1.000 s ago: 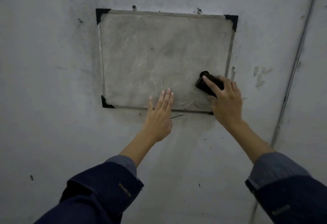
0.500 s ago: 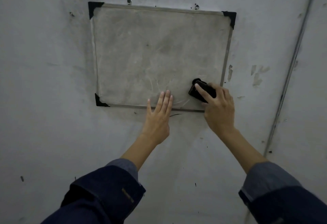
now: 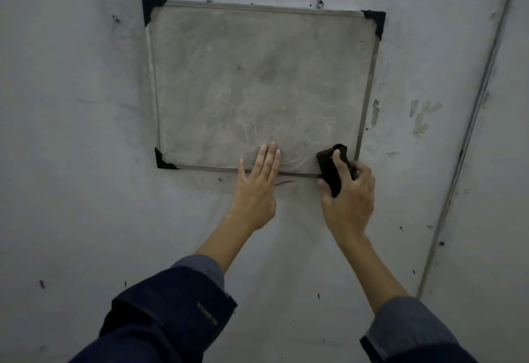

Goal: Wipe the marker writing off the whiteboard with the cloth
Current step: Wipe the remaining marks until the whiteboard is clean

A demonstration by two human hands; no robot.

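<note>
A smudged grey whiteboard (image 3: 257,85) with black corner caps hangs on the wall; faint wipe streaks show near its lower edge. My right hand (image 3: 347,199) grips a black cloth (image 3: 330,172) over the board's lower right corner, partly across the bottom frame. My left hand (image 3: 259,188) lies flat with straight fingers, its fingertips on the board's bottom edge and its palm on the wall below.
The grey wall (image 3: 86,190) around the board is scuffed and spotted. A thin conduit or seam (image 3: 469,122) runs diagonally down the wall at the right. Peeled paint patches (image 3: 420,116) lie right of the board.
My right hand has slid the cloth down from beside the board's right edge to its lower right corner. The left hand has stayed in place on the bottom edge.
</note>
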